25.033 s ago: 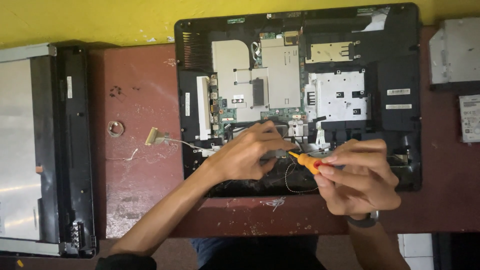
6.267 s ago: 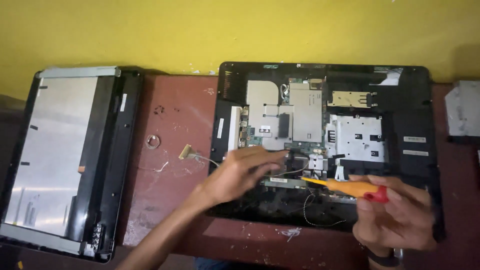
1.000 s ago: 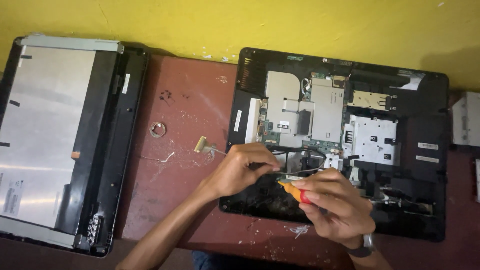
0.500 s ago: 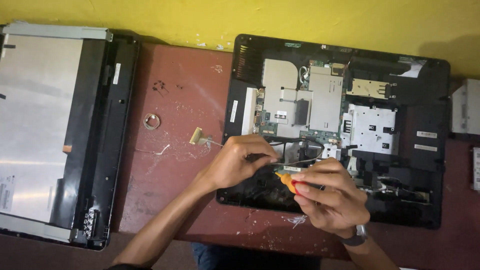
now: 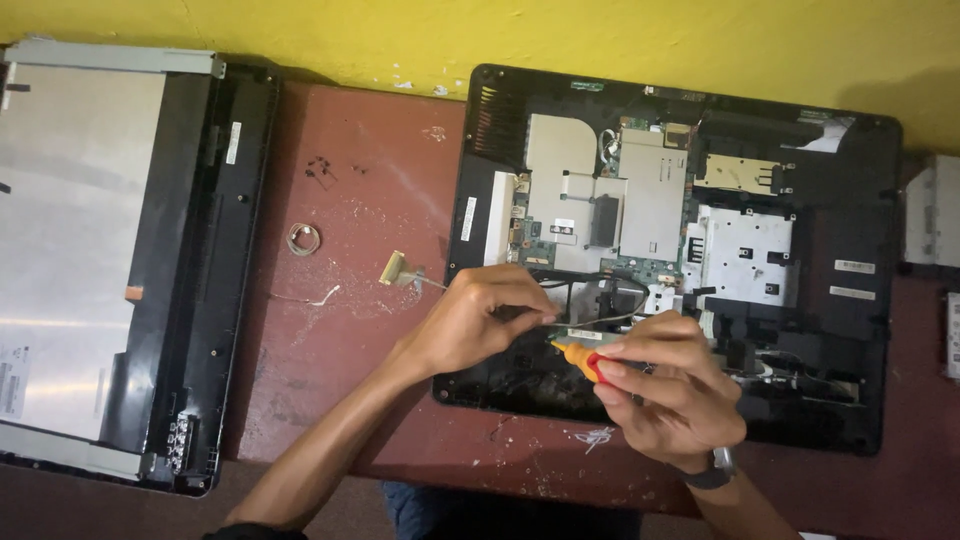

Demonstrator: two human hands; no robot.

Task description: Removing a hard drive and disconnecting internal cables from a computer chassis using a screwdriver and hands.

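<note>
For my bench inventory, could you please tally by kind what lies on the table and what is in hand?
Opened computer chassis: 1
Detached screen panel: 1
Orange-handled screwdriver, held by the right hand: 1
Small metal ring: 1
Loose ribbon connector: 1
Total: 5

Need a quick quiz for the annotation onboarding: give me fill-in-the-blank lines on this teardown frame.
1. The right hand grips a screwdriver whose handle is ____ with a red part.
2. The left hand rests on the lower edge of the opened black ____.
3. The detached display panel lies at the ____ end of the table.
4. The wall behind is ____.

Missing words: orange; computer chassis; left; yellow
</note>
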